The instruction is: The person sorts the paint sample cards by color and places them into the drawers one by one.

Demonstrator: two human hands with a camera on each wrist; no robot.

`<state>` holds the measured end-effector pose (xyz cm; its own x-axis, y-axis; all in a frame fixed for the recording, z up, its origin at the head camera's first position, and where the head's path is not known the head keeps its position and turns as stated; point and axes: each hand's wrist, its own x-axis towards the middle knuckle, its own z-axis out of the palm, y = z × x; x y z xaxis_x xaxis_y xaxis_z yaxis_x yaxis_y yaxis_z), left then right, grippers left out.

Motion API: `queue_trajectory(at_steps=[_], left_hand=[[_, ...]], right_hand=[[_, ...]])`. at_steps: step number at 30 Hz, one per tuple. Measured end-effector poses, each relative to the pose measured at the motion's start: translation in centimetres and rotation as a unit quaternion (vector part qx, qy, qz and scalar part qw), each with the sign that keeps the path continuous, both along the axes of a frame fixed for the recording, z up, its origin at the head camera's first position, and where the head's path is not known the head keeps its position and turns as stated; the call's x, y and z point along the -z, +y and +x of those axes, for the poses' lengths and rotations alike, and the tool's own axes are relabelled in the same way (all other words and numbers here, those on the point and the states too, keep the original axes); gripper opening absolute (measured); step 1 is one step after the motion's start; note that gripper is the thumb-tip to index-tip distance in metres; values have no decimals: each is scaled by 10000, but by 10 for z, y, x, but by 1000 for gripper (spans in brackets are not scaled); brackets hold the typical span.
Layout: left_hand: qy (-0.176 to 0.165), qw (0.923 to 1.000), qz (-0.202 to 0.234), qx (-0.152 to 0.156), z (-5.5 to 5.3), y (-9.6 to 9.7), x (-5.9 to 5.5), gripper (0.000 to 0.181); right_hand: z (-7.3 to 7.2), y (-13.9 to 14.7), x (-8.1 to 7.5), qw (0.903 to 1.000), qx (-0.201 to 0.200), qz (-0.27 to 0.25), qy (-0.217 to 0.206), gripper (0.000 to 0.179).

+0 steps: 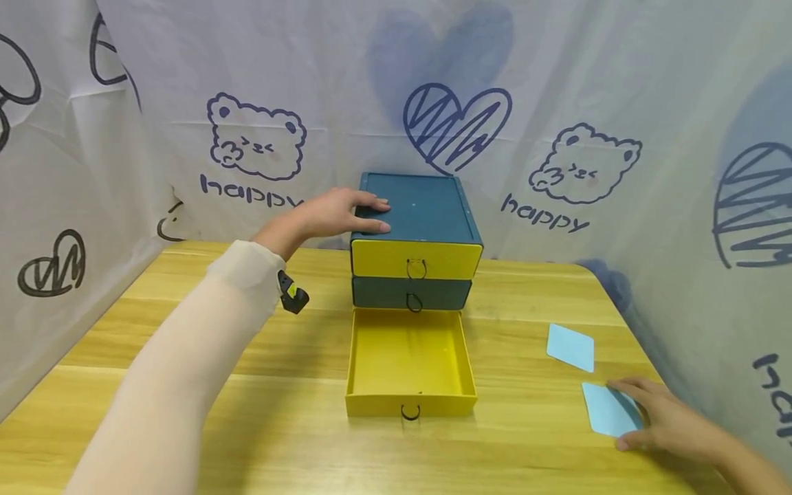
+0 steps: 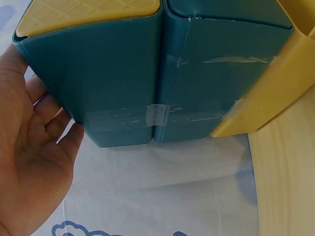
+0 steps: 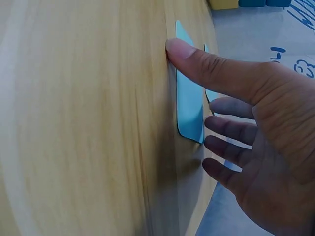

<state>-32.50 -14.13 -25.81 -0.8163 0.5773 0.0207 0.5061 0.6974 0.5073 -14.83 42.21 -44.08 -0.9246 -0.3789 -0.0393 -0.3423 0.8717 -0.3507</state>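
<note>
Blue card (image 1: 609,411) lies right on the table (image 1: 526,426), just left of the nearer right hand (image 1: 671,419), thumb and fingers spread apart at its near and far edges; 2nd card (image 1: 570,348) sits beyond. Left hand (image 1: 337,212), fingers extended, rests atop the drawers (image 1: 423,206).

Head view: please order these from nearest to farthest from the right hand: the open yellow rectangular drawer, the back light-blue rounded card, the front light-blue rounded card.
From the right hand:
1. Front light-blue rounded card, partly hidden by it.
2. Back light-blue rounded card, beyond the front one.
3. Open yellow rectangular drawer, left of both.
</note>
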Motion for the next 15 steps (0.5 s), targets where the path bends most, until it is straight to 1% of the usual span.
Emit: queue_trajectory(at_steps=[5,7,11,15], left_hand=[[50,10000,-5,-27,1,0,0,65],[41,10000,-25,-29,2,0,0,66],[3,10000,28,-15,2,0,0,66],[4,10000,40,9,3,0,-1,66]], right_hand=[[-2,-3,-3,9993,-143,337,33,91],[-2,-4,-3,9989,-125,453,36,89],[-1,-6,-4,9989,-96,438,128,82],[-2,-6,-5,9993,-129,352,69,78]])
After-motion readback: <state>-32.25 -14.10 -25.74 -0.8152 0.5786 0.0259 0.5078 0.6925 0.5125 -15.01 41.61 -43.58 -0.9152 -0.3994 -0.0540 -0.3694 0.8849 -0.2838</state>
